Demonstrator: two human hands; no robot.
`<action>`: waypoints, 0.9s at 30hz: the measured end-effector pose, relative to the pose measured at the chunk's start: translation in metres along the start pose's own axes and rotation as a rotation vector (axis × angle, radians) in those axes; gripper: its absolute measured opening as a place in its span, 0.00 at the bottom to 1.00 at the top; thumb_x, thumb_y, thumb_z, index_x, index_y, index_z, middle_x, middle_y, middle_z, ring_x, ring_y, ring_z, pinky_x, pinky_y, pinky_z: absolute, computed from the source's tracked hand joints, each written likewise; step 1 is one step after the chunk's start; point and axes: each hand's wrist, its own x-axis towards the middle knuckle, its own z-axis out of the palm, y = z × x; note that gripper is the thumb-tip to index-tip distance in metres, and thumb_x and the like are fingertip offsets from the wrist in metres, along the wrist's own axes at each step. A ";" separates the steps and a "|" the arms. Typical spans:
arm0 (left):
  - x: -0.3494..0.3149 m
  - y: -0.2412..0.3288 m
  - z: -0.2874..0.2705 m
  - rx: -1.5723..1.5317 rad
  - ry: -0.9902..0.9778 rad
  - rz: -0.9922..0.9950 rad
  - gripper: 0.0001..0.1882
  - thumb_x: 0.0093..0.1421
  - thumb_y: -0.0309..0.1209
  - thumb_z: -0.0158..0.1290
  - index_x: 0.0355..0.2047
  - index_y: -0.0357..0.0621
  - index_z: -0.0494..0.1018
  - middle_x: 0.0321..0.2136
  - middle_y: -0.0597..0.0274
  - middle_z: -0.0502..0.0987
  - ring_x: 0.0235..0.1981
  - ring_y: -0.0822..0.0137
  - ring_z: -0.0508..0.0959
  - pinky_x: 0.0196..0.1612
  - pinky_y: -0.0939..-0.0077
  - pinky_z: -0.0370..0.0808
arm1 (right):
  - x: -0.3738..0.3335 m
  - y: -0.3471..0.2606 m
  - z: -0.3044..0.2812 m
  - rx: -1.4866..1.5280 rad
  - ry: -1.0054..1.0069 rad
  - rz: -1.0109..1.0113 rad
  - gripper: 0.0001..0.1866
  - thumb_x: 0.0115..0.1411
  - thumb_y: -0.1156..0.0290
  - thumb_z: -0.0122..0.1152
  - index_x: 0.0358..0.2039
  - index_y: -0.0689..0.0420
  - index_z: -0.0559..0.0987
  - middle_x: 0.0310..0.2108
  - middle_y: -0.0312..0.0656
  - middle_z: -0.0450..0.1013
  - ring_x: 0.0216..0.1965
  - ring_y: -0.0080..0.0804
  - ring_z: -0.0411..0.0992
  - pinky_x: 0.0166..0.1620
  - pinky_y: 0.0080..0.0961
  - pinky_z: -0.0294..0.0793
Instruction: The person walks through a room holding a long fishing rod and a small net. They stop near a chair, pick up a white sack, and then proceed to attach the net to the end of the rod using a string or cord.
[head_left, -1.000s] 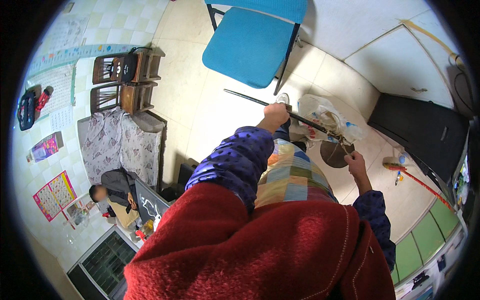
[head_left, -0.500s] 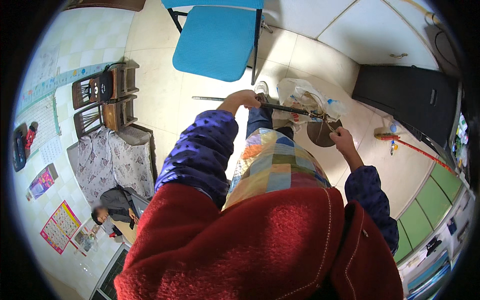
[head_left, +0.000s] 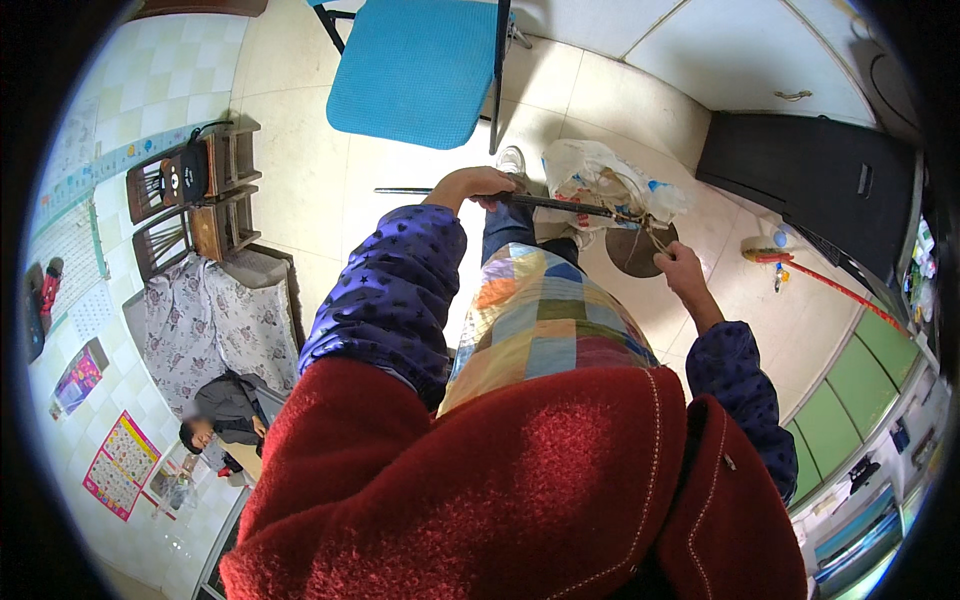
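Note:
My left hand (head_left: 474,186) is closed round a long, thin dark rod (head_left: 570,207), which looks like the beam of a steelyard scale. The rod lies nearly level across my front, its thin end sticking out left of the hand. At its right end hang light brown cords (head_left: 647,230). Pinched fingers of my right hand (head_left: 682,268) grip these cords just below the rod's end. Behind them shows a round brown disc (head_left: 628,256), partly covered by the cords. A crumpled white plastic bag (head_left: 585,170) is just beyond the rod; whether it hangs or rests on the floor I cannot tell.
Ahead stands a blue chair (head_left: 408,75). To the right are a black cabinet-like box (head_left: 800,185) and a red-handled broom (head_left: 830,285). At left, wooden stools (head_left: 225,195) stand beside a cloth-covered table (head_left: 215,315); a person (head_left: 235,405) sits nearby.
The whole view has shifted slightly, so the chair and the floor things appear further left and up. Both hands keep their grip on the rod and the cords.

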 end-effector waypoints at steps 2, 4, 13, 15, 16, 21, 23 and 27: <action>0.000 -0.002 0.002 0.003 0.011 0.009 0.19 0.54 0.45 0.43 0.29 0.42 0.74 0.16 0.61 0.74 0.17 0.70 0.73 0.20 0.77 0.69 | 0.000 -0.002 0.000 -0.013 0.005 -0.026 0.14 0.45 0.61 0.55 0.23 0.62 0.71 0.22 0.50 0.69 0.26 0.42 0.69 0.30 0.33 0.67; 0.001 -0.003 0.003 0.019 0.021 -0.029 0.20 0.53 0.47 0.44 0.28 0.42 0.74 0.16 0.60 0.73 0.16 0.70 0.71 0.20 0.77 0.68 | -0.001 -0.005 -0.001 -0.012 0.009 -0.038 0.14 0.45 0.61 0.55 0.23 0.62 0.71 0.21 0.50 0.69 0.26 0.42 0.69 0.30 0.33 0.67; -0.004 -0.002 0.001 0.063 0.022 -0.061 0.17 0.48 0.44 0.50 0.16 0.44 0.73 0.12 0.64 0.71 0.13 0.73 0.68 0.17 0.79 0.64 | -0.003 -0.016 -0.004 -0.050 0.017 -0.064 0.15 0.45 0.62 0.55 0.23 0.63 0.70 0.22 0.50 0.69 0.25 0.43 0.68 0.30 0.33 0.66; -0.005 -0.001 0.001 0.022 0.013 -0.093 0.15 0.47 0.42 0.50 0.16 0.44 0.72 0.12 0.65 0.70 0.13 0.74 0.68 0.17 0.79 0.63 | -0.003 -0.017 -0.005 -0.030 0.001 -0.014 0.15 0.45 0.62 0.55 0.23 0.63 0.70 0.22 0.51 0.69 0.25 0.43 0.69 0.30 0.33 0.66; -0.006 0.000 0.001 0.004 0.007 -0.116 0.13 0.47 0.40 0.51 0.16 0.44 0.72 0.12 0.65 0.70 0.13 0.74 0.67 0.17 0.79 0.62 | -0.003 -0.017 -0.005 -0.039 0.006 -0.039 0.15 0.45 0.61 0.55 0.23 0.63 0.70 0.22 0.51 0.69 0.26 0.43 0.69 0.30 0.34 0.66; -0.003 0.000 -0.005 0.015 -0.031 -0.122 0.09 0.46 0.32 0.46 0.15 0.43 0.72 0.12 0.65 0.70 0.12 0.74 0.67 0.16 0.78 0.61 | -0.003 -0.015 -0.005 -0.032 0.005 -0.018 0.15 0.45 0.61 0.55 0.23 0.62 0.71 0.22 0.51 0.69 0.26 0.42 0.69 0.30 0.34 0.67; -0.002 -0.001 -0.005 0.033 -0.015 -0.128 0.09 0.45 0.29 0.44 0.17 0.41 0.73 0.13 0.63 0.71 0.13 0.73 0.68 0.16 0.78 0.62 | -0.003 -0.013 -0.005 -0.040 0.018 -0.051 0.15 0.45 0.61 0.55 0.23 0.62 0.71 0.22 0.50 0.70 0.26 0.42 0.69 0.30 0.34 0.67; 0.000 -0.002 -0.005 0.102 0.052 -0.124 0.09 0.44 0.28 0.43 0.18 0.40 0.73 0.15 0.61 0.73 0.13 0.72 0.69 0.16 0.77 0.63 | -0.002 -0.011 -0.003 -0.015 0.024 0.000 0.15 0.45 0.61 0.55 0.23 0.62 0.72 0.22 0.50 0.70 0.26 0.43 0.70 0.31 0.34 0.68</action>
